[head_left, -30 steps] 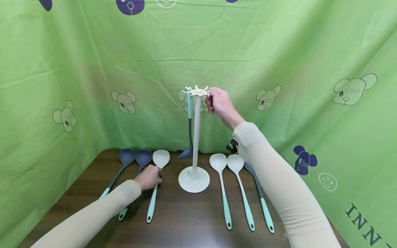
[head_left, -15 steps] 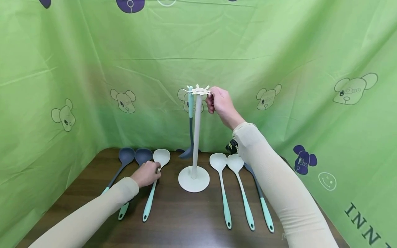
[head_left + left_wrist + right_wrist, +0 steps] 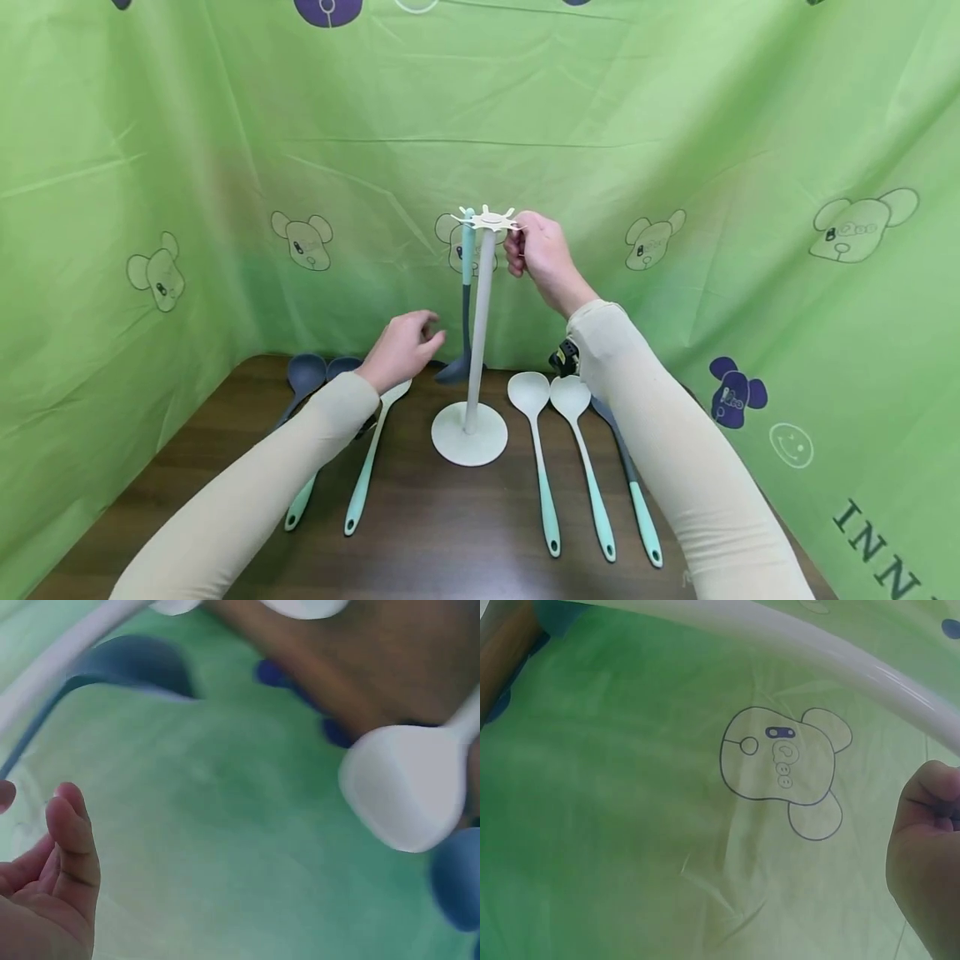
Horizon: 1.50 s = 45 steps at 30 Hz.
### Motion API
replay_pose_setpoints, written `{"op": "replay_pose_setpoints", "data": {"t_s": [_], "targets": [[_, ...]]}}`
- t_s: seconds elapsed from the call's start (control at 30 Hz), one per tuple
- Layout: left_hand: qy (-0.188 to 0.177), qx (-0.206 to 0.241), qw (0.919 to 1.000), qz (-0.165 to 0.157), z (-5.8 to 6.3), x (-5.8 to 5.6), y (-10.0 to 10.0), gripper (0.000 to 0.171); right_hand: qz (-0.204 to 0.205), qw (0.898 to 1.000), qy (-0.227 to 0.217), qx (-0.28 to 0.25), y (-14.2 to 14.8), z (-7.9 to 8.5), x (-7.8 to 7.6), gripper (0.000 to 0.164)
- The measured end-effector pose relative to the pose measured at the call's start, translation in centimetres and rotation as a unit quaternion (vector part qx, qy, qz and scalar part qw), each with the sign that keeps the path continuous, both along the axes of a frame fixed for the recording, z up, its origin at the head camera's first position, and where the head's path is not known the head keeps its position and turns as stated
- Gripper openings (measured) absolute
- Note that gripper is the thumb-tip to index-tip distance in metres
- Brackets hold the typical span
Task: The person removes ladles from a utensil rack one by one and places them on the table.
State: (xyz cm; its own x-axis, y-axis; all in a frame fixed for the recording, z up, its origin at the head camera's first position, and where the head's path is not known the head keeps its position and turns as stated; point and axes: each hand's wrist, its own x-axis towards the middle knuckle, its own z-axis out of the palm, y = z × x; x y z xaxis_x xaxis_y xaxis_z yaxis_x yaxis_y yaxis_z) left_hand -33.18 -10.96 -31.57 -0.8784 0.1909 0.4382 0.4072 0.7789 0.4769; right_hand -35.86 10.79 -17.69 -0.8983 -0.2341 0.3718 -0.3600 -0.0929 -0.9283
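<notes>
A white utensil stand (image 3: 482, 333) rises from a round base at mid-table, with hooks around its top. From one hook on its left hangs a dark blue ladle (image 3: 467, 317) with a mint handle. My right hand (image 3: 542, 254) pinches a hook at the right of the stand's top, fingers curled. Bare of any object, my left hand (image 3: 402, 346) is raised left of the hanging ladle, thumb and fingers apart; in the left wrist view, its fingers (image 3: 75, 832) are parted below the ladle's bowl. Below the left forearm lies a white ladle (image 3: 367, 475) with a mint handle.
Two dark blue ladles lie at the left, the outer ladle (image 3: 306, 375) partly under the left sleeve. Right of the base are two white ladles (image 3: 528, 392) and a dark blue ladle (image 3: 641, 512). A green printed cloth (image 3: 360, 100) surrounds the dark wooden table (image 3: 450, 533).
My left hand shifted the white ladle's handle slightly left, then let go and rose up and right toward the stand. The right hand stays at the stand's top.
</notes>
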Motion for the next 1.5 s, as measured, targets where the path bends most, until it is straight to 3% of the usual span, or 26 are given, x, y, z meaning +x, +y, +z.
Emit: {"op": "replay_pose_setpoints", "data": {"t_s": [0.1,0.23,0.4,0.6,1.13,1.37,1.5], "targets": [[-0.002,0.012,0.9999,-0.005,1.4,-0.5,1.3,0.041,-0.001,1.000,0.000,-0.004,0.0,-0.1,0.0,0.026],[-0.011,0.014,0.9997,-0.014,2.0,-1.0,2.4,0.046,-0.001,1.000,0.001,-0.009,-0.1,-0.3,-0.1,0.025],[-0.008,0.014,0.9997,-0.016,2.1,-1.3,3.1,0.040,-0.001,1.000,0.006,-0.006,-0.3,-0.5,-0.2,0.025],[0.026,0.008,0.9995,-0.018,2.1,-1.3,3.5,0.015,0.003,1.000,0.011,-0.006,-0.5,-0.4,0.0,0.024],[0.068,0.029,0.9969,-0.027,2.0,-1.6,3.3,0.020,0.002,1.000,0.013,-0.013,-0.4,-0.3,0.2,0.023],[0.062,0.055,0.9962,-0.024,2.5,-1.8,2.9,0.019,0.003,1.000,0.016,-0.010,-0.2,-0.3,0.2,0.024],[0.061,0.048,0.9968,-0.018,2.5,-1.8,2.3,0.020,0.004,1.000,0.021,-0.010,-0.2,-0.3,0.0,0.024]]}}
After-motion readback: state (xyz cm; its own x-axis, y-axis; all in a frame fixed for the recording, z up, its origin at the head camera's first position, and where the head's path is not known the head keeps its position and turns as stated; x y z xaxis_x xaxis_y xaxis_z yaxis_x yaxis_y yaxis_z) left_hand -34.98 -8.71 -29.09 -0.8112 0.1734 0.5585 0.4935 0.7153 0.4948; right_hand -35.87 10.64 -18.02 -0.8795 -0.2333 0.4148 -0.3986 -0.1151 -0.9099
